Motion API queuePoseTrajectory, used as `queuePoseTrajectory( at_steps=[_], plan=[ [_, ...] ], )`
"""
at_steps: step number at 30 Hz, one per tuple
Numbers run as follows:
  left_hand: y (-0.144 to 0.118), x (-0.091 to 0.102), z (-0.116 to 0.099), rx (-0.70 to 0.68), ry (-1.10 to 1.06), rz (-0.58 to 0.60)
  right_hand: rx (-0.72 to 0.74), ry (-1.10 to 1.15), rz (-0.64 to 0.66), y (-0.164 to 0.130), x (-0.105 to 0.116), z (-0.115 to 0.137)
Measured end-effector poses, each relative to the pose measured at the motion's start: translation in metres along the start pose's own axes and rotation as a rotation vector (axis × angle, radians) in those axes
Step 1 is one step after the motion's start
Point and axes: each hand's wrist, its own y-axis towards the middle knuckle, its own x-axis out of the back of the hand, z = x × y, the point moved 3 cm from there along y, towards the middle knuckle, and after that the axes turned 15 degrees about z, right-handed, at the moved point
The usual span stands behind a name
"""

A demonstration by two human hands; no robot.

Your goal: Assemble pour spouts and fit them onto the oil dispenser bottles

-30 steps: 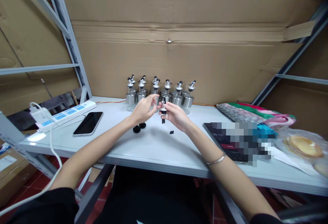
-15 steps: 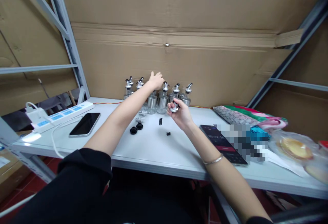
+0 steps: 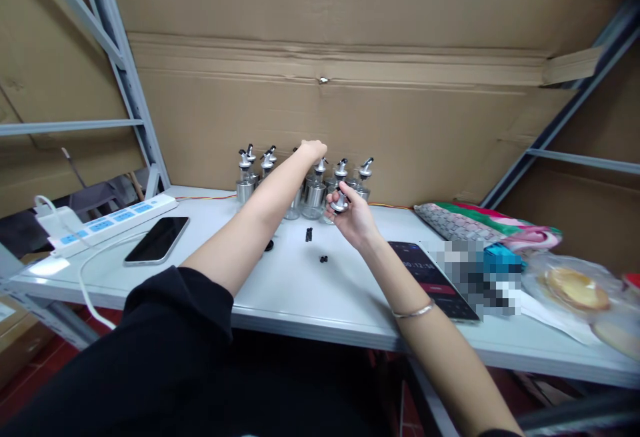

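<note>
My right hand (image 3: 353,217) is closed around a silver pourer spout (image 3: 341,203) in front of the bottle row. My left hand (image 3: 315,150) is above the back of the row, fingers curled downward; what they hold, if anything, is hidden. Several glass oil bottles with steel bands stand there, among them a bottle (image 3: 314,200) just below my left hand and a bottle (image 3: 245,190) at the left end, both topped with silver and black pourers. Small black pieces (image 3: 309,234) and a smaller black pair (image 3: 324,259) lie on the table. My left forearm partly covers a black stopper (image 3: 270,245).
The white table (image 3: 310,297) backs onto a cardboard wall (image 3: 320,17). At left are a phone (image 3: 157,240) and a power strip (image 3: 115,223) with a white cable. A phone showing a timer (image 3: 435,280), patterned cloth (image 3: 480,223) and a wrapped pastry (image 3: 575,289) lie at right.
My left hand has moved slightly right, its spread fingers now curled down behind the bottles. My left forearm now covers more of the black stoppers. My right hand keeps holding the pourer spout.
</note>
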Motion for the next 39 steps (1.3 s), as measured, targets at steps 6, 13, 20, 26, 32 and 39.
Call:
queuePoseTrajectory(
  at_steps=[6, 13, 20, 26, 32, 39],
  plan=[
    [0.005, -0.002, 0.005, 0.049, -0.026, 0.028, 0.034, -0.040, -0.003, 0.000, 0.001, 0.003],
    [0.002, -0.003, 0.004, 0.061, -0.021, -0.024, 0.099, -0.085, 0.009, -0.001, -0.002, 0.004],
    [0.002, 0.000, 0.008, 0.043, 0.064, -0.122, 0.144, -0.119, 0.003, -0.001, -0.001, 0.007],
    [-0.012, 0.016, 0.018, 0.022, 0.068, -0.168, 0.176, -0.114, 0.005, 0.000, 0.001, 0.010],
    [-0.025, 0.021, 0.024, -0.033, 0.001, -0.268, 0.188, -0.153, 0.003, -0.002, -0.001, 0.010],
    [-0.054, 0.056, 0.047, -0.039, -0.231, -0.440, 0.258, -0.187, -0.034, -0.004, 0.000, 0.015]
  ],
)
